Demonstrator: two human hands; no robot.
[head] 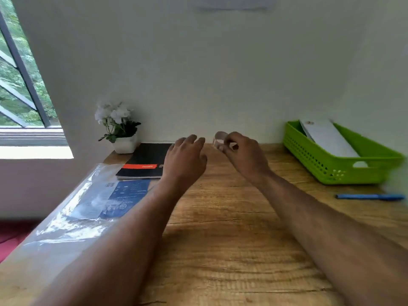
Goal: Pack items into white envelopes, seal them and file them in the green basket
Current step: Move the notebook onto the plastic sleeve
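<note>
My right hand pinches a small roll of clear tape near the back of the wooden desk, close to the wall. My left hand hovers just left of it, fingers relaxed and holding nothing. The green basket stands at the back right with a white envelope leaning inside it. A clear plastic sleeve holding a blue printed sheet lies along the desk's left edge, partly under my left forearm.
A black notebook with an orange band lies behind the sleeve. A potted white flower sits in the back left corner. A blue pen lies in front of the basket. A window is at the far left.
</note>
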